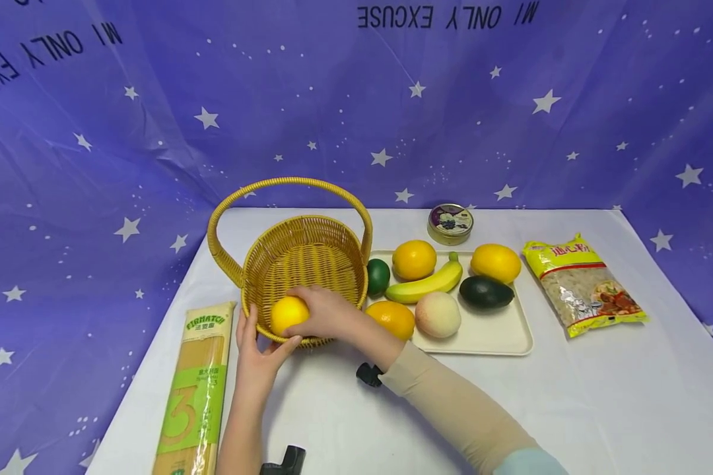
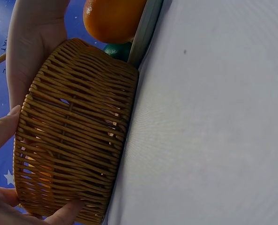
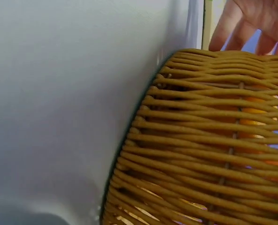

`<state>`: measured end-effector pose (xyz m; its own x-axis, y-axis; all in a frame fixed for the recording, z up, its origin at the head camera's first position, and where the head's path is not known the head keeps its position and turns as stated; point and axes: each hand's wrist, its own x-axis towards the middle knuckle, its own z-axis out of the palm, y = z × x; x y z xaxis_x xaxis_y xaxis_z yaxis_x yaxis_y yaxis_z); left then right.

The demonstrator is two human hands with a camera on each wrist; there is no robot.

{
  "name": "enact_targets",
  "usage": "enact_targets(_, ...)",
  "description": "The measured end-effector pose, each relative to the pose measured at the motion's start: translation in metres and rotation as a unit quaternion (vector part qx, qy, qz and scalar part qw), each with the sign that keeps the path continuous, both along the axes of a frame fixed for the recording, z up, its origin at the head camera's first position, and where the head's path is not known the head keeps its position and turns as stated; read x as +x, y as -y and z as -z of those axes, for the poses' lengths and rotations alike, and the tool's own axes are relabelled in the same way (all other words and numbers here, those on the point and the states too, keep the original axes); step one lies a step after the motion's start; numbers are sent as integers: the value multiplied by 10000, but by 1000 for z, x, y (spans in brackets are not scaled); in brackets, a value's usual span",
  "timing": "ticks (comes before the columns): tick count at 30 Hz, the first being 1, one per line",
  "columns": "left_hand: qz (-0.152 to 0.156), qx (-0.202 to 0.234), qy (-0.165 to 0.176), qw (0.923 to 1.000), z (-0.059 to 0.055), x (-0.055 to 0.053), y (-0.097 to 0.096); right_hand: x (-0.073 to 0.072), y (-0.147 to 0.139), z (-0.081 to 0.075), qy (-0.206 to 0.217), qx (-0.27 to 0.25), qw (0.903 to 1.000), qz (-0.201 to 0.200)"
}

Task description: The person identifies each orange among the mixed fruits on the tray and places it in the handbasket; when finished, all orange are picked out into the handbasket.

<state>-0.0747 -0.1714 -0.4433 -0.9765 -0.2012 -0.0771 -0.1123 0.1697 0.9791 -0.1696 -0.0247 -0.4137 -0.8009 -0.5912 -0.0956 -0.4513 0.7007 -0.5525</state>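
A woven wicker basket (image 1: pixel 309 227) with a tall arched handle (image 1: pixel 291 181) stands at the left of the table. At its front left rim my left hand (image 1: pixel 258 359) grips the wall, the thumb along the rim and fingers around the outside, as the left wrist view shows near the basket's side (image 2: pixel 73 122). My right hand (image 1: pixel 323 313) reaches over the front rim and holds a yellow-orange orange (image 1: pixel 288 315) inside the basket, low by the front left wall. In the right wrist view the weave (image 3: pixel 209 140) hides the right hand, and orange colour shows through its gaps.
Right of the basket, a cream tray (image 1: pixel 481 343) bears a banana (image 1: pixel 426 284), a peach (image 1: pixel 438 315), a dark avocado (image 1: pixel 486 292), a green fruit (image 1: pixel 378 276) and several orange-yellow fruits. Spaghetti (image 1: pixel 193 389) lies left, a round tin (image 1: pixel 450 223) behind, a food bag (image 1: pixel 585 287) right.
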Motion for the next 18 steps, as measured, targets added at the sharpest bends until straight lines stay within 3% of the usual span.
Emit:
enact_targets(7, 64, 131, 49, 9999, 0, -2, 0, 2, -14, -18, -80, -102, 9999, -41)
enact_targets(18, -25, 179, 115, 9998, 1, 0, -1, 16, -64, -68, -449, -575, 9972, 160)
